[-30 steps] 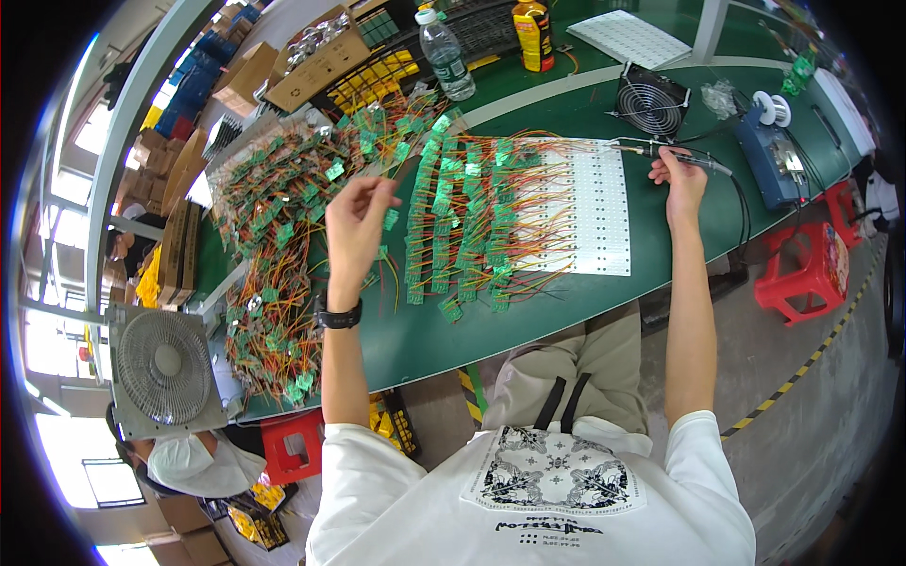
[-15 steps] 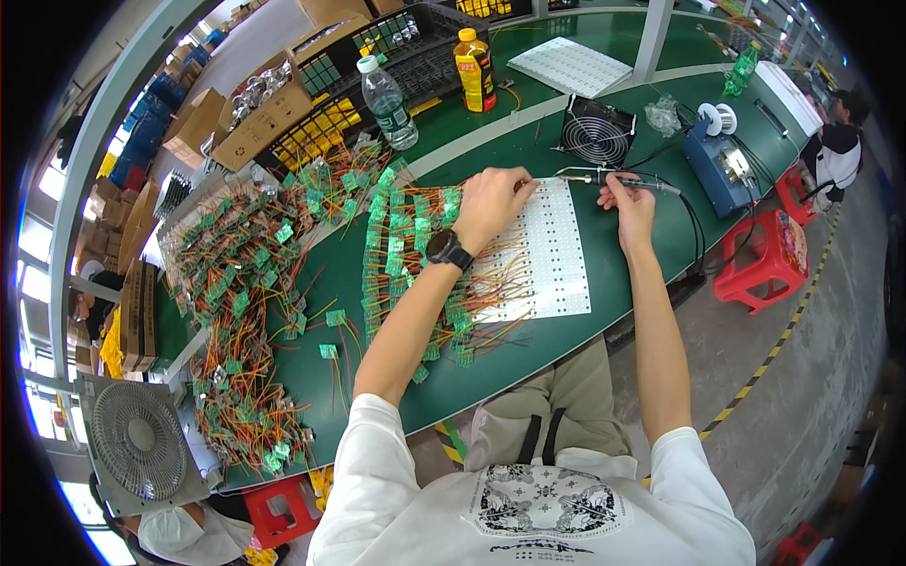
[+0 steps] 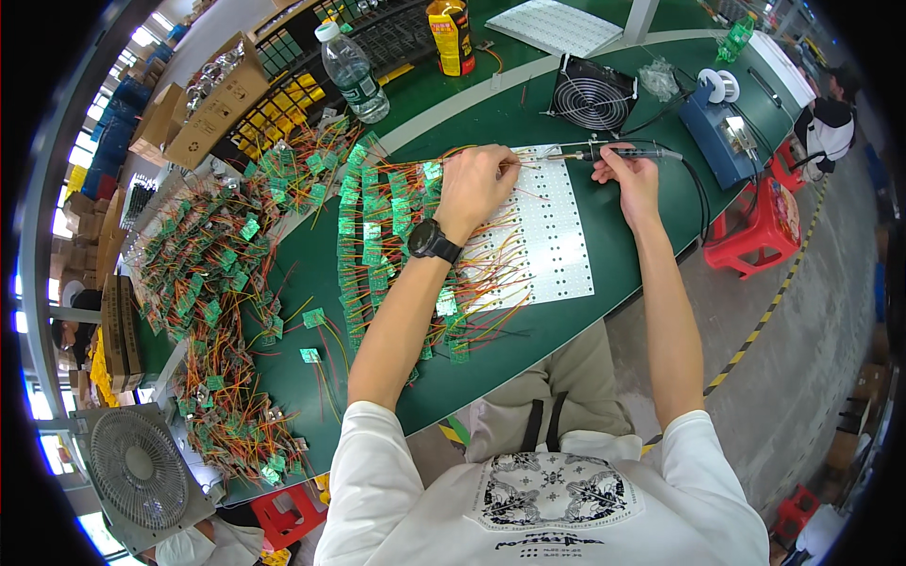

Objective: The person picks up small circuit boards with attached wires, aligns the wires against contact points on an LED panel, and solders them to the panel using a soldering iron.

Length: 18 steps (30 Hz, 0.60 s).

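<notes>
My left hand (image 3: pixel 477 189) wears a black watch and is over the far edge of a white perforated circuit board (image 3: pixel 557 236). Its thumb and fingers are pinched on a thin wire (image 3: pixel 522 157), partly hidden by the fingers. In my right hand (image 3: pixel 630 181) is a soldering iron (image 3: pixel 628 152), held like a pen with its tip pointing left over the board's far edge, close to the left fingertips. Rows of small green circuit boards (image 3: pixel 373 231) lie left of the white board, their red, yellow and black wires (image 3: pixel 495 269) reaching across it.
A large heap of wired green boards (image 3: pixel 203 274) covers the table's left. Beyond my hands are a small black fan (image 3: pixel 593 99), a blue soldering station (image 3: pixel 722 141) with a solder spool (image 3: pixel 719 87), a water bottle (image 3: pixel 354 75) and a dark drink bottle (image 3: pixel 451 38). A red stool (image 3: pixel 760 231) stands right.
The soldering iron's tip has moved left, from beside the board's far corner to over it, nearer my left fingers. My left hand has shifted slightly left. The whole view has tilted a little.
</notes>
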Motion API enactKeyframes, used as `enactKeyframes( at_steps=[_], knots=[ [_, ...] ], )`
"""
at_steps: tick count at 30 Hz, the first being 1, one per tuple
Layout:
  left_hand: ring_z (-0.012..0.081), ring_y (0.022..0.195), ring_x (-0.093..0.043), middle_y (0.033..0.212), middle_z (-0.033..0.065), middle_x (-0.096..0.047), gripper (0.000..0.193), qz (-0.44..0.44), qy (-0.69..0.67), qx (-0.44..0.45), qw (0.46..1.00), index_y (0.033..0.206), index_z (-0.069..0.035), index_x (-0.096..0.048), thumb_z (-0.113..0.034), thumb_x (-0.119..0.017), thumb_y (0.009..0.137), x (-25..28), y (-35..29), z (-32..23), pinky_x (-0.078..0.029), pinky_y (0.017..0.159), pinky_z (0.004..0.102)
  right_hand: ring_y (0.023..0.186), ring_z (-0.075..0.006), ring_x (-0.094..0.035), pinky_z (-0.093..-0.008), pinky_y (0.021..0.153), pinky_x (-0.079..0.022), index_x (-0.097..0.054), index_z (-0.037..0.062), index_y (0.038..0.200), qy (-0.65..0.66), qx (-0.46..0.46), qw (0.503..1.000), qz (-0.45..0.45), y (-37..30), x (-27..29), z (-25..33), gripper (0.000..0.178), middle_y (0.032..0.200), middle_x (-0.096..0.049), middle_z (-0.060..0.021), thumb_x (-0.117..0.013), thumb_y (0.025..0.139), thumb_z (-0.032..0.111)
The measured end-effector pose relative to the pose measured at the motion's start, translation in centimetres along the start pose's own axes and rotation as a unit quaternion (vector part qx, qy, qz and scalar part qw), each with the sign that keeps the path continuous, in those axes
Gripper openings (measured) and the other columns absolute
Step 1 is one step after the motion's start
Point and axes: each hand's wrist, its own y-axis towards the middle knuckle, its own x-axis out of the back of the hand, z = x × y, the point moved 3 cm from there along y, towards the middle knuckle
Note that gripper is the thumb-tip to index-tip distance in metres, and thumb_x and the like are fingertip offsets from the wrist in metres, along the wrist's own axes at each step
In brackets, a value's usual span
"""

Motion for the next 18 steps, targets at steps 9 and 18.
enactKeyframes(
  at_steps=[9, 18],
  knots=[
    [0.0292, 0.074, -0.070, 0.084, 0.0133, -0.072, 0.017, 0.001, 0.009, 0.012, 1.000, 0.089, -0.003, -0.072, -0.016, -0.067, 0.081, -0.28, 0.00, 0.39, -0.054, 0.070, 0.0370, 0.064, -0.0180, -0.065, -0.0264, 0.060, -0.050, -0.064, -0.0069, 0.097, -0.032, 0.017, 0.999, -0.003, -0.58, -0.01, 0.20, 0.020, 0.078, -0.067, -0.0131, -0.068, 0.088, 0.011],
    [0.0285, 0.075, -0.070, 0.084, 0.0128, -0.072, 0.017, 0.004, 0.020, 0.014, 1.000, 0.089, -0.003, -0.073, -0.017, -0.066, 0.081, -0.49, 0.11, 0.45, -0.054, 0.071, 0.0362, 0.064, -0.0181, -0.065, -0.0265, 0.060, -0.050, -0.064, -0.0072, 0.097, -0.040, 0.012, 0.999, -0.009, -0.62, 0.01, 0.27, 0.021, 0.078, -0.067, -0.0136, -0.069, 0.088, 0.011]
  ],
)
